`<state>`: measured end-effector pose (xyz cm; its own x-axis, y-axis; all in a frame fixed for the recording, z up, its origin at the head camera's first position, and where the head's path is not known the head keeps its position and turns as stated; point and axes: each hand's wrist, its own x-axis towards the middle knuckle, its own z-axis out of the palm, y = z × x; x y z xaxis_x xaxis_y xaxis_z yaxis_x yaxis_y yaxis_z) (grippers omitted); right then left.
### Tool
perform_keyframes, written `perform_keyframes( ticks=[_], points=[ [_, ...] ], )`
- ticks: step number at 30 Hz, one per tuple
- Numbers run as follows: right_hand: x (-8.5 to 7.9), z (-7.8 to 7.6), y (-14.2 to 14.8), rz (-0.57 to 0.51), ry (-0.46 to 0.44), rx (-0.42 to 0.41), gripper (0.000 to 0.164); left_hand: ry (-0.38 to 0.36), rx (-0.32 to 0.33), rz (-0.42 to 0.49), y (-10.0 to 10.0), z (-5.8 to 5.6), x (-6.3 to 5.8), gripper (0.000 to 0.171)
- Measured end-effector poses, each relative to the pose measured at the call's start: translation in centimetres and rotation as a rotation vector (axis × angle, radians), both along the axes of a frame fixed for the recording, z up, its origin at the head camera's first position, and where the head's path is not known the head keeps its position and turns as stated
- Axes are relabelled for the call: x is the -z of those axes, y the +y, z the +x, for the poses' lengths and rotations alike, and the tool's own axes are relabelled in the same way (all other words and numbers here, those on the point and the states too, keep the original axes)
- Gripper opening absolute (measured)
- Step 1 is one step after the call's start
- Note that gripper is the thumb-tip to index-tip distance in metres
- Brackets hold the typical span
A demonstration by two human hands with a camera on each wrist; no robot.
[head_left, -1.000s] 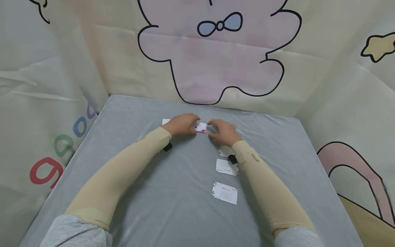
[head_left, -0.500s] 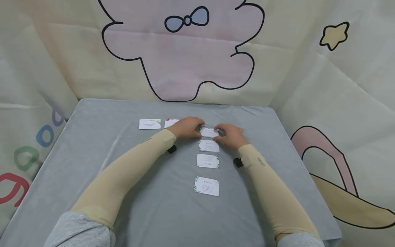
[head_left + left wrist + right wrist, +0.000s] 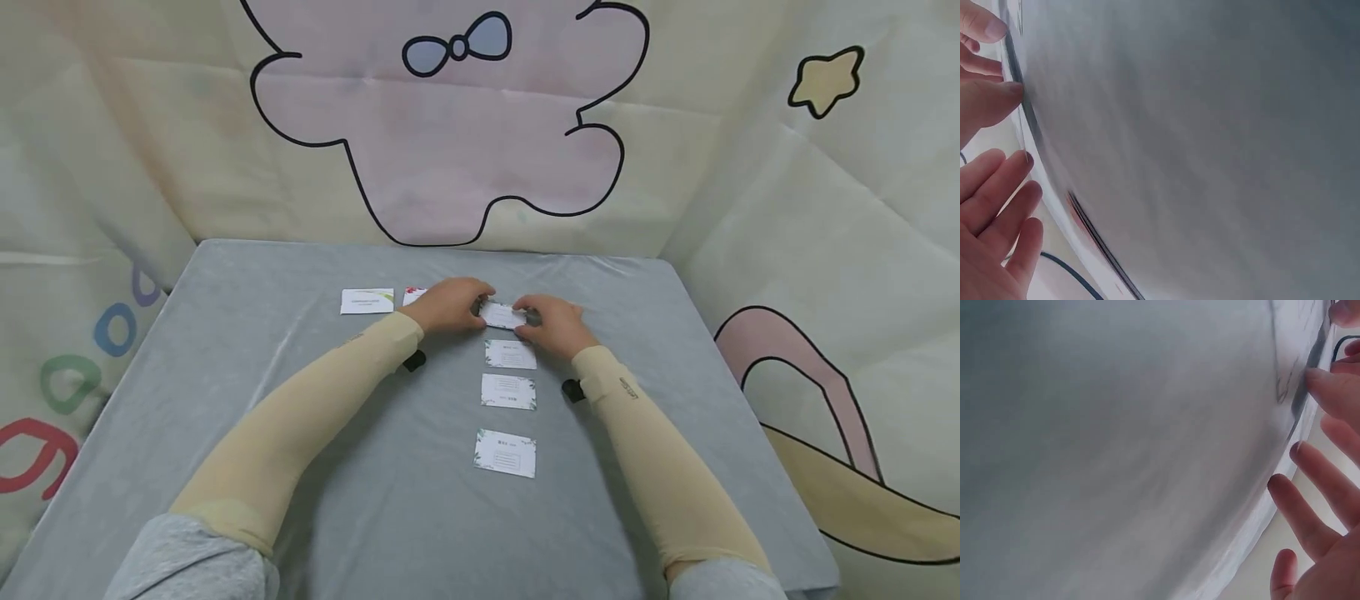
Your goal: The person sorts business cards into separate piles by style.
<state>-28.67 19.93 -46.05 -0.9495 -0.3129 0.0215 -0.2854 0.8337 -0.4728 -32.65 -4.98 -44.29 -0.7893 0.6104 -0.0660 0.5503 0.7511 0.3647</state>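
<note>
A white business card (image 3: 504, 316) with leafy corners lies near the back of the table, between my two hands. My left hand (image 3: 444, 305) pinches its left end, thumb at the near edge and a finger at the far edge. My right hand (image 3: 559, 326) holds the right end the same way, its other fingers (image 3: 1297, 512) spread loosely. Partly hidden behind the left hand is a card with a red flower (image 3: 415, 295); its edge (image 3: 1097, 234) shows several layers in the left wrist view. Further left lies a white card with a green corner (image 3: 367, 302).
Three more leafy cards form a column towards me: one card (image 3: 511, 354) just below the held one, a second card (image 3: 508, 391), and a third card (image 3: 506, 453) nearest. Grey cloth covers the table (image 3: 405, 517). Cartoon curtains (image 3: 480, 167) stand behind and at both sides.
Both hands have left the red-flower card and taken hold of the topmost leafy card. Since half a second ago that card has shifted slightly away and to the left. The head view has turned right.
</note>
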Motion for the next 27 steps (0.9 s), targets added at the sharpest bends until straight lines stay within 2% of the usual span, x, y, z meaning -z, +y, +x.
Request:
perform_keyframes(
  ticks=[10, 17, 23, 27],
  points=[
    [-0.1, -1.4, -2.6, 0.015, 0.006, -0.017, 0.039, 0.037, -0.056, -0.025, -2.2, -0.9, 0.1, 0.062],
    [0.2, -1.7, -2.8, 0.022, 0.027, -0.030, 0.037, 0.036, -0.066, -0.033, -2.3, -0.9, 0.2, 0.061],
    [0.3, -1.1, -2.0, -0.019, -0.003, -0.043, 0.042, 0.063, -0.055, -0.031, -2.5, 0.1, -0.2, 0.062],
    [0.0, 0.6, -1.0, -0.008, -0.005, -0.080, 0.047, 0.085, -0.002, -0.019, -2.3, 1.8, -0.1, 0.060]
  ],
)
